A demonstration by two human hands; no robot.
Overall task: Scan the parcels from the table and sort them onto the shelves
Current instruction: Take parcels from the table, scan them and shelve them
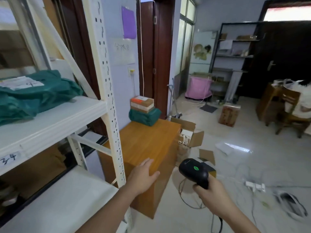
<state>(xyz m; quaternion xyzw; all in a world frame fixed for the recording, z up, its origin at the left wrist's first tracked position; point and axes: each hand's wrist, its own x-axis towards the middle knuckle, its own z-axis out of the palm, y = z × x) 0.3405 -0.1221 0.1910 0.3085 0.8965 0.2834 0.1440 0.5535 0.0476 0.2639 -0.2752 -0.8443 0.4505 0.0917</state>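
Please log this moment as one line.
left hand: open over wooden table | right hand: grips black handheld scanner | stacked parcels: untouched

— How many parcels on the worktop?
— I count three: one green bag, two small boxes stacked on it.
— On the shelf?
— Green bags; the number I can't tell. And one scanner.

Purple sheet on wall above a handwritten paper notice. Open cardboard box on floor. Pink-covered cart near back. Dark metal rack by dark door. Wooden chair at right. White power strip with cables on tiles.
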